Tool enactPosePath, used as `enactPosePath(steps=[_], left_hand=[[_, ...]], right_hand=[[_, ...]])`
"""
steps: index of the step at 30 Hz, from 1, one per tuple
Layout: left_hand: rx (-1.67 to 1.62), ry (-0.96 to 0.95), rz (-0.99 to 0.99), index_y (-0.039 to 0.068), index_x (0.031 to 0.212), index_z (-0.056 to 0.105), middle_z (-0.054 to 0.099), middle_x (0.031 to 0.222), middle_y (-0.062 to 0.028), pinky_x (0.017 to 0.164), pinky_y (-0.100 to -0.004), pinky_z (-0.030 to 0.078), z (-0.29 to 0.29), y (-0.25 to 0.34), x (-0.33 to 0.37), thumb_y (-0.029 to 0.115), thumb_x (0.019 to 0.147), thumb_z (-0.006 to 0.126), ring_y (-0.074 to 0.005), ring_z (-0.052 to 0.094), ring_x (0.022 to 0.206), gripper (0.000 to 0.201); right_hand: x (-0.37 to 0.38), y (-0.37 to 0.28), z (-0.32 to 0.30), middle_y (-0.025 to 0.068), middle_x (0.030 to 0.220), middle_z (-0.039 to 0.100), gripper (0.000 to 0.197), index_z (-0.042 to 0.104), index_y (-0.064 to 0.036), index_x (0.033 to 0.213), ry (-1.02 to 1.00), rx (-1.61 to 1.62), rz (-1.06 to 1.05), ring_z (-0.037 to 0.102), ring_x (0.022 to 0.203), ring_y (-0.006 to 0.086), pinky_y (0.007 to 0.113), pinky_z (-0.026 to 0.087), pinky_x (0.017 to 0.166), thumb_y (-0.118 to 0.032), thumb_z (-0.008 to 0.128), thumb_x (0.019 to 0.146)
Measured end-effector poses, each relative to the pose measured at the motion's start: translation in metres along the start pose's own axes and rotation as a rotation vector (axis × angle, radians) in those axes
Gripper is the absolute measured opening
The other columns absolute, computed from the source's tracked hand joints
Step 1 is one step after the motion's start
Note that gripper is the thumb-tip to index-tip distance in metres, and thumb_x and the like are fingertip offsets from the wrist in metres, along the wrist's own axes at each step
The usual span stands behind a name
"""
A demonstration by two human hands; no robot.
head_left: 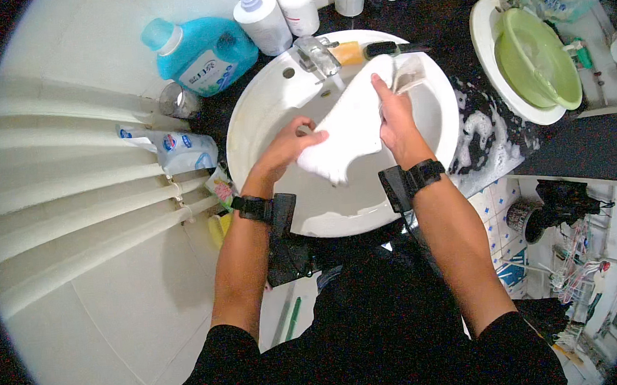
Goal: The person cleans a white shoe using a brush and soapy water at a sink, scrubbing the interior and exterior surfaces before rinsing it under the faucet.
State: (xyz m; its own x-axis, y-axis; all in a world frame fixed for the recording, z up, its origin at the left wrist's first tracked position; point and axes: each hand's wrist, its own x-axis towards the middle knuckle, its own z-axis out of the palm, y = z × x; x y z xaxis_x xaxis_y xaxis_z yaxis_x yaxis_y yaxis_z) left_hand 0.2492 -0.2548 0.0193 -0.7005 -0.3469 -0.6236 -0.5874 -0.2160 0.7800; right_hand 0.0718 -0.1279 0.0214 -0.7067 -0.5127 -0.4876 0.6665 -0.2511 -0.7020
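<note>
Over the white washbasin (311, 221), both my hands hold a white shoe (350, 126), tilted with one end up toward the tap. My left hand (286, 149) pinches its lower left edge between thumb and fingers. Around the upper right side, my right hand (396, 115) grips it with the thumb on top. A pale, see-through-looking part (410, 73) shows beyond the right fingers; what it is I cannot make out. Just behind the shoe stands the metal tap (318, 56), and a thin stream of water seems to run from it.
A yellow block (347, 53) and a black-handled brush (393, 48) lie on the rear rim. Bottles line the back, including a blue detergent bottle (212, 54). Soap foam (483, 129) covers the dark counter at right, near a green basin (532, 63). A curtain (71, 162) hangs left.
</note>
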Motion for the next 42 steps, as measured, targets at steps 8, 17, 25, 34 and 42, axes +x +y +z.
enactPosePath(steps=[8, 17, 25, 34, 42], left_hand=[[-0.369, -0.226, 0.082, -0.002, 0.146, 0.022, 0.05, 0.13, -0.0177, 0.091, -0.0315, 0.046, 0.013, -0.008, -0.031, 0.035, 0.084, 0.061, -0.0221, 0.054, 0.113, 0.081], [-1.073, -0.366, -0.168, 0.006, 0.131, 0.045, 0.061, 0.102, -0.0217, 0.049, -0.0419, 0.056, 0.007, -0.037, -0.03, 0.051, 0.09, 0.043, -0.0342, 0.065, 0.077, 0.061], [-1.351, -0.715, -0.274, 0.009, 0.133, 0.041, 0.056, 0.096, -0.0336, 0.039, -0.032, 0.047, 0.032, -0.049, -0.018, 0.058, 0.092, 0.028, -0.0347, 0.06, 0.06, 0.065], [-1.13, -0.878, -0.055, 0.006, 0.137, 0.038, 0.041, 0.131, -0.0358, 0.059, -0.0418, 0.058, 0.006, -0.057, -0.007, 0.054, 0.092, 0.035, -0.0408, 0.065, 0.091, 0.066], [-0.507, -0.038, -0.119, 0.007, 0.13, 0.051, 0.061, 0.118, -0.0098, 0.092, -0.0422, 0.046, -0.028, -0.01, 0.008, 0.036, 0.094, 0.043, -0.0227, 0.061, 0.104, 0.047]], right_hand=[[0.007, 0.027, 0.001, 0.0133, 0.123, 0.053, 0.056, 0.035, -0.0001, 0.136, -0.053, -0.029, 0.271, 0.054, 0.11, 0.0273, 0.041, 0.047, 0.091, -0.036, 0.051, 0.096], [-0.009, 0.001, -0.019, 0.0054, 0.112, 0.057, 0.046, 0.05, -0.0047, 0.125, -0.041, -0.245, 0.084, 0.05, 0.11, 0.0177, 0.037, 0.043, 0.094, -0.04, 0.053, 0.094], [0.024, -0.015, -0.046, 0.0106, 0.128, 0.053, 0.058, 0.048, -0.0027, 0.129, -0.088, -0.293, 0.226, 0.045, 0.122, 0.0217, 0.049, 0.039, 0.097, -0.048, 0.051, 0.093], [0.04, -0.019, -0.041, 0.0191, 0.125, 0.054, 0.049, 0.044, 0.0063, 0.128, -0.232, -0.099, 0.287, 0.056, 0.112, 0.0306, 0.042, 0.046, 0.098, -0.027, 0.054, 0.094], [0.032, -0.032, -0.054, 0.019, 0.11, 0.06, 0.04, 0.048, 0.0093, 0.122, 0.111, -0.391, 0.079, 0.061, 0.1, 0.0287, 0.037, 0.052, 0.081, -0.016, 0.056, 0.092]])
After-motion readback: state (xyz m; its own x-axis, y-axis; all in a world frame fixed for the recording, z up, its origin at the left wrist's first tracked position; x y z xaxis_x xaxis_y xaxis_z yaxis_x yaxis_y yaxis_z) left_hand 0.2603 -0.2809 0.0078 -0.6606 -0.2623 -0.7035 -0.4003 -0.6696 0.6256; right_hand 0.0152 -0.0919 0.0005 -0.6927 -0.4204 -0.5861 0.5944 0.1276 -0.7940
